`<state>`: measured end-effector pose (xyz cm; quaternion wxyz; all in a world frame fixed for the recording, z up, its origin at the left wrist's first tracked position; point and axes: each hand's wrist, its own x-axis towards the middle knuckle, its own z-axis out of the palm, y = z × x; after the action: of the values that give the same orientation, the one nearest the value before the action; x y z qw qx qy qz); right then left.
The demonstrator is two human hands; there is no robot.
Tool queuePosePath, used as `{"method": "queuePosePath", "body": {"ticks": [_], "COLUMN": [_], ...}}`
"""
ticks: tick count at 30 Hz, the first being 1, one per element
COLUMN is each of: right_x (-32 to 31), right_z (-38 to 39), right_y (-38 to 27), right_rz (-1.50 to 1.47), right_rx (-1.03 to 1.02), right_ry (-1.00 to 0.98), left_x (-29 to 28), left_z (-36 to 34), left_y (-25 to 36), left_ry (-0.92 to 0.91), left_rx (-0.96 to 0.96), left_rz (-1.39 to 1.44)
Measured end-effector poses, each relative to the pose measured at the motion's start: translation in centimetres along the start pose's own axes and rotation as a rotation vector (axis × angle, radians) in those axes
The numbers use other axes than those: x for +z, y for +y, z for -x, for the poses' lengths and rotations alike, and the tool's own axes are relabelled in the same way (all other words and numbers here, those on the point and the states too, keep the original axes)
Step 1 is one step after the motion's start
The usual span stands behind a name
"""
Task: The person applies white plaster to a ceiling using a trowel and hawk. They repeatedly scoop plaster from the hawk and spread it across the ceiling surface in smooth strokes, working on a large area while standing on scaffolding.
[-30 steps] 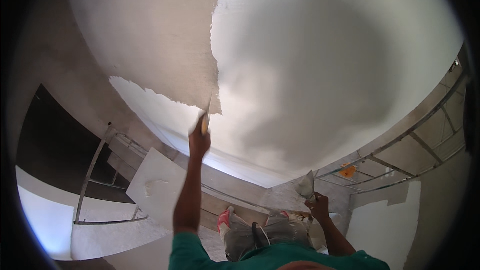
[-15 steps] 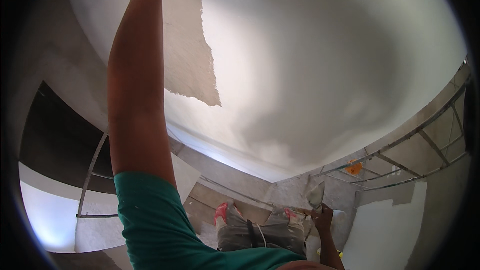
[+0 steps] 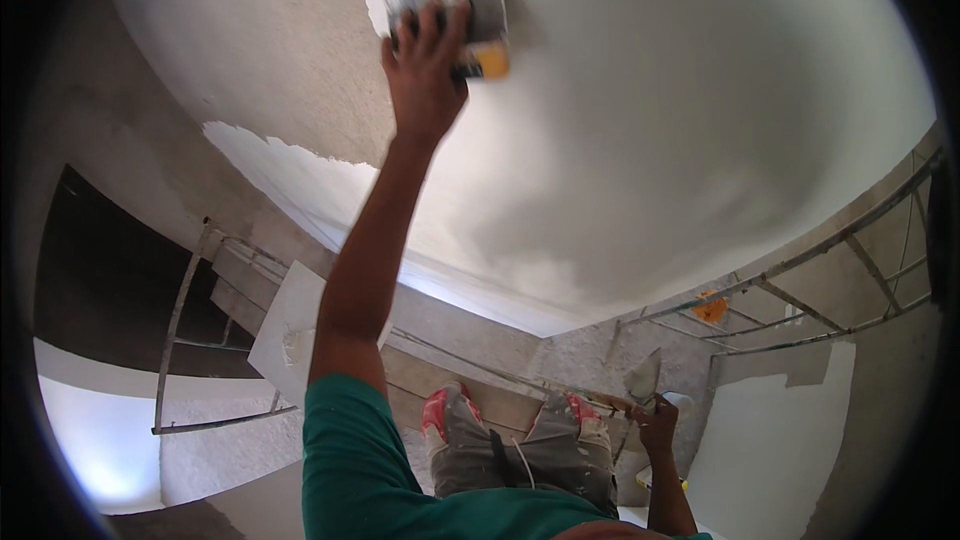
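My left hand [image 3: 428,90] is stretched up to a large wall, its fingers wrapped round the black-and-yellow handle of a plastering trowel [image 3: 489,8]. The broad, smeared blade lies against the wall at the border between white plaster [image 3: 620,120] and a bare beige-grey patch [image 3: 310,70]. Low on the right, my right hand [image 3: 656,426] grips a small pointed trowel [image 3: 644,376], its blade tilted up. The handle of that tool is mostly hidden in my fingers.
Scaffold frames stand at the left [image 3: 171,355] and the right [image 3: 812,317]. Wooden planks [image 3: 412,395] run under my feet. A white board [image 3: 280,325] rests beside my left arm. An orange-yellow object [image 3: 711,307] shows by the right frame. Behind the left frame is a dark opening [image 3: 120,280].
My left arm has swung right and come down, bringing the hand and plastering trowel into view. The white board shows more fully now. My right hand has shifted only slightly with the pointed trowel.
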<state>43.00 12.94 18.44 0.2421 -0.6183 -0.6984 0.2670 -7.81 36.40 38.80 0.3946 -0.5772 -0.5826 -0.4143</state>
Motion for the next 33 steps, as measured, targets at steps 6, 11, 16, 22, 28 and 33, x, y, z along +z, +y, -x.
{"method": "queuePosePath", "body": {"ticks": [6,11,16,22,28,33], "right_x": [0.4,0.7,1.1,1.9,2.3,1.6], "right_z": [0.5,0.5,0.1,0.3,0.9,0.7], "right_y": [2.1,1.9,0.8,2.2,4.4,2.4], "right_rz": [0.036,-0.12,-0.153,-0.167,-0.199,-0.205], "right_rx": [-0.13,-0.032,-0.014,0.05,0.062,0.068], "right_ry": [0.056,0.077,0.089,0.017,0.032,0.085], "left_x": [-1.4,-9.0,-11.6,-11.1,-8.6,-4.0], "left_z": [10.4,-6.0,-23.3,-27.5,-22.8,-12.5], "left_y": [2.1,2.5,5.9,5.8,5.2,4.9], "left_ry": [-0.312,-0.041,0.229,0.195,0.104,-0.035], "left_rx": [-0.011,0.154,0.368,0.388,0.373,0.318], "left_rz": [0.08,0.018,-0.205,-0.23,-0.22,-0.241]}}
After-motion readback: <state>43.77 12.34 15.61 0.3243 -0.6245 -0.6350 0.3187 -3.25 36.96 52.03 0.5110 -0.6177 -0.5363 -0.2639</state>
